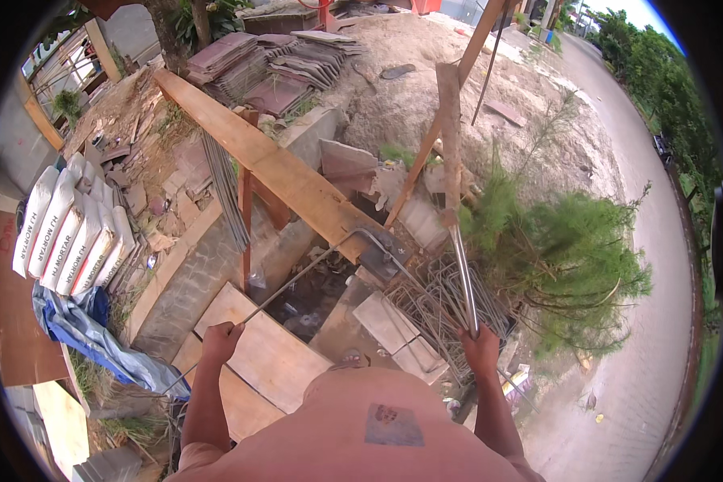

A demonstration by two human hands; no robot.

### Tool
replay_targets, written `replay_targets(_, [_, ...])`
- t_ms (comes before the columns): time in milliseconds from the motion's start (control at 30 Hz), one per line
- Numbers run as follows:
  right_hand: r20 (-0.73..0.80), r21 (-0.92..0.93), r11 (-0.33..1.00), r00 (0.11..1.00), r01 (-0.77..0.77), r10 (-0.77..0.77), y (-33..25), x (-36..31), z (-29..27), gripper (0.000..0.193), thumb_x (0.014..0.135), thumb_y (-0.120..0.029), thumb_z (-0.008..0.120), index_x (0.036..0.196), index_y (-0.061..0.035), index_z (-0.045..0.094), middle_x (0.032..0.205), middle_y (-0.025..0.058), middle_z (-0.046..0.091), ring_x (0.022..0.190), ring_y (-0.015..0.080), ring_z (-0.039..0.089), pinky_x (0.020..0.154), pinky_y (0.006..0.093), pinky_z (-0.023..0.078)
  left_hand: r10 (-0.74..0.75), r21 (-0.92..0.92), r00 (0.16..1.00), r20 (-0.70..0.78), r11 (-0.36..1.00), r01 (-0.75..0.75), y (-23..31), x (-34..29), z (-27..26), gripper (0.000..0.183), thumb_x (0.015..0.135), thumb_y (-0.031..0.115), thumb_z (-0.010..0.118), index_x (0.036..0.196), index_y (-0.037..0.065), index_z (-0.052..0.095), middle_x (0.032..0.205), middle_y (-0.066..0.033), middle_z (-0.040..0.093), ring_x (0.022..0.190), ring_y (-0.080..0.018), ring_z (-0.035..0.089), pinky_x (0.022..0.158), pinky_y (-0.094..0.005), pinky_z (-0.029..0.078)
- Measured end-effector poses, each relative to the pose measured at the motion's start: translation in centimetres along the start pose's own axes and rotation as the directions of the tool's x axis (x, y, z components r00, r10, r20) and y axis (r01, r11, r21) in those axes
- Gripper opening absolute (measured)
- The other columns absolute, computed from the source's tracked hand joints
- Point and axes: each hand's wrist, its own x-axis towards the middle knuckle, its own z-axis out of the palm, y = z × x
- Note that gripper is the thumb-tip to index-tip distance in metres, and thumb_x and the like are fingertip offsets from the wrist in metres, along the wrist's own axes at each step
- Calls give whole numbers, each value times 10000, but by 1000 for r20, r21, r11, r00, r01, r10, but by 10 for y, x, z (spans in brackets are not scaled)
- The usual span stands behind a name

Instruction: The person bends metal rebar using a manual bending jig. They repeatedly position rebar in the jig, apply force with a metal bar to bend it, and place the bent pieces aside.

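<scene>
Wore a salmon-pink cloth shirt [337, 434], right below the camera and spread across the bottom middle. Had off to the right a pale, dusty, curving road [643, 321], bordered by leafy green trees [651, 88]. Faced a broad mound of pale, crumbly earth [402, 48], with a bushy, feathery green plant [554, 265] on its near right side. Saw a long, orange-brown wooden plank [273, 169] slanting from the upper left down to the middle, beside a thin, reddish-brown upright post [245, 233]. Saw on the far left a leaning pile of bulky white sacks [76, 229], with a crumpled blue-and-grey plastic sheet [112, 341] just below. Noted flat, reddish-brown tiles [229, 60] stacked beyond the plank, and smooth, pale-tan rectangular slabs [265, 345] lying on its near side. Spotted a tangle of thin, bent, grey-brown metal bars [438, 297] near the plank's lower end, and a dark, flat plate [381, 259] on that end itself.

Held in the right hand [479, 352] a shiny, silver, tubular metal pipe [464, 281] by its near end, with fingers curled tightly around it. Pointed it away toward a rough brown pole [450, 136], but could not tell whether joined to it. Gripped in the left hand [222, 339] a long, thin, dull-grey metal rod [291, 283], with fingers pressed together in a fist. Ran it from the lower left through that fist up to the plate, bent sharply there and slanting down to the right.
</scene>
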Motion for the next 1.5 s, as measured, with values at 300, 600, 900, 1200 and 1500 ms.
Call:
replay_targets(300, [32,36,997,997,-73,72,-26,2,14,296,784,-245,725,770,15,586,604,119,576,545,212,530,558,373,429,31,0,999,30,1000,-31,-8,61,-33,471,882,410,614,654,-2,590,596,-213,547,541,-376,537,529,-465,396])
replay_targets(600, [79,73,995,995,-70,64,-16,2,18,275,800,-231,715,775,13,588,604,88,581,556,173,560,543,350,434,78,-36,994,71,996,-76,0,70,-39,461,865,392,635,647,-11,583,579,-211,534,512,-357,518,522,-446,395])
replay_targets(900, [88,40,997,994,-66,62,-23,3,15,282,806,-240,719,769,4,580,605,94,585,550,169,565,544,341,448,46,-19,997,68,999,-45,18,74,-31,446,873,369,626,647,-14,584,571,-199,535,517,-342,524,528,-443,394])
replay_targets(1200, [112,55,995,991,-80,73,-31,-1,15,330,801,-279,735,757,5,571,614,111,578,570,186,565,553,364,440,103,-14,994,43,995,-103,2,83,-28,460,875,361,626,641,-30,561,573,-219,515,508,-341,511,530,-444,392])
replay_targets(1500, [281,-15,989,949,-146,144,-57,6,-6,420,865,-426,606,996,-29,645,854,205,662,833,382,646,734,474,488,151,-175,987,51,975,-140,-29,88,-8,429,907,246,575,594,-39,506,512,-144,479,480,-216,453,513,-411,360])
